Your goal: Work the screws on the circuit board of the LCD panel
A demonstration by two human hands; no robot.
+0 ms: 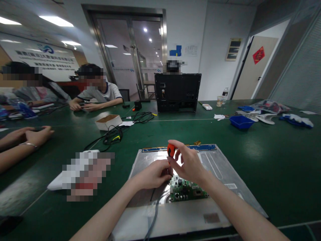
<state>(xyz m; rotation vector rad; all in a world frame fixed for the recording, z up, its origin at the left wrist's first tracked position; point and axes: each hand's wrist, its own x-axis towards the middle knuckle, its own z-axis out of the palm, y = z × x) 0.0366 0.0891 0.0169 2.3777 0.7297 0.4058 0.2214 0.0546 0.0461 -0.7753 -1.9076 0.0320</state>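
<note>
A silver metal display panel (140, 219) lies flat in front of me, with a green circuit board (188, 191) on its middle. My right hand (188, 162) grips the orange and black handle of a screwdriver (171, 150), held upright over the board's upper left corner. Right beside it, my left hand (156, 174) has its fingers pinched low near the screwdriver's shaft. What lies between those fingertips is hidden. A grey cable (155, 214) runs from the board toward the panel's near edge. Along the far edge sits a narrow blue circuit strip (203, 147).
A black monitor housing (178, 92) stands across the green table (250, 160). Black cables (110, 135) and an open cardboard box (107, 122) lie to the left, a blue tray (241, 122) and gloves (297, 120) to the right. Another person's hands (37, 137) rest at far left.
</note>
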